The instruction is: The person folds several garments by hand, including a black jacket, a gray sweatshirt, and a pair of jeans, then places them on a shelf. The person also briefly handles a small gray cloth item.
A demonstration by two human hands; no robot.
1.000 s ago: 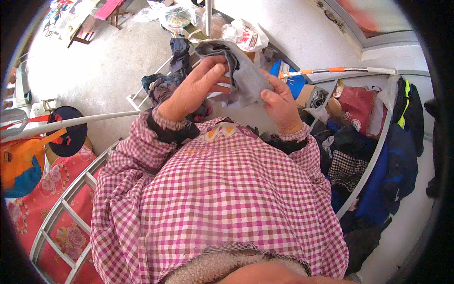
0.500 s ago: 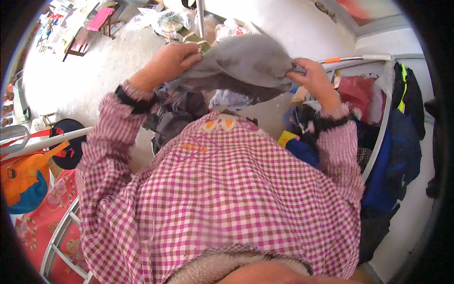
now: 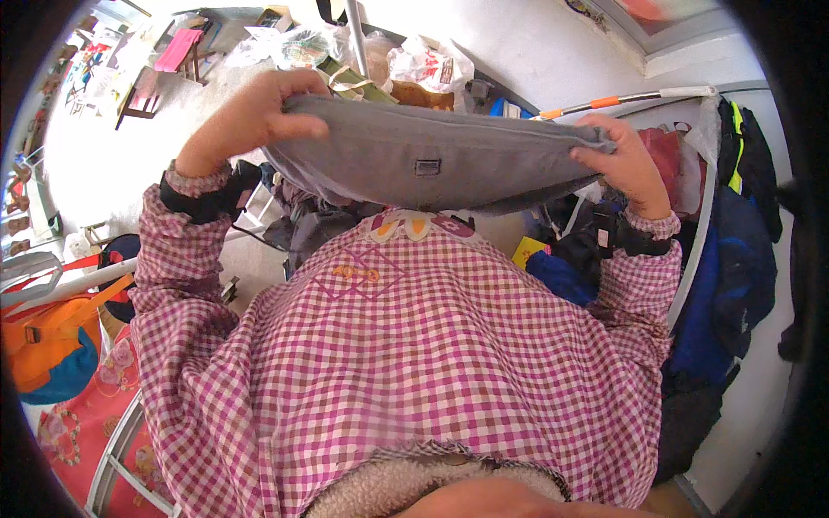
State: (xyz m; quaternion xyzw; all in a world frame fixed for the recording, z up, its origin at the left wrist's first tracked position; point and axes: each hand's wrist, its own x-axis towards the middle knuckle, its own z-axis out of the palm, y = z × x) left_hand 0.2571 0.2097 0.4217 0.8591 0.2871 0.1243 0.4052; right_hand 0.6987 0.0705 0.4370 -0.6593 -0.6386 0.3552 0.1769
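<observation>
White plastic bag (image 3: 429,67) with red marks sits at the top middle, by the wall — contents not readable. Clear plastic bag (image 3: 302,49) left of it, something greenish inside, too small and blurred to name. Orange-and-teal bag (image 3: 39,345) at the far left, its inside hidden. Dark red bag (image 3: 663,164) at the right, partly behind the right hand (image 3: 629,164), contents unseen. Grey cloth (image 3: 484,160) hangs between both hands, in the air beyond the chest of the checked smock (image 3: 449,354), small dark label (image 3: 427,167) facing the wearer. Left hand (image 3: 250,123) is clamped on the cloth's upper left corner, thumb on the near face pointing right, other fingers behind the edge. Right hand pinches the upper right corner between thumb and fingers, knuckles up. Both arms reach forward, elbows out, hands wide apart, top edge stretched between them, the lower part sagging. Dark clothes (image 3: 315,229) lie below the cloth's left end; yellow item (image 3: 528,251) and blue fabric (image 3: 561,276) beyond the right side of the smock — dark jacket (image 3: 756,173) with a bright yellow strip at far right.
</observation>
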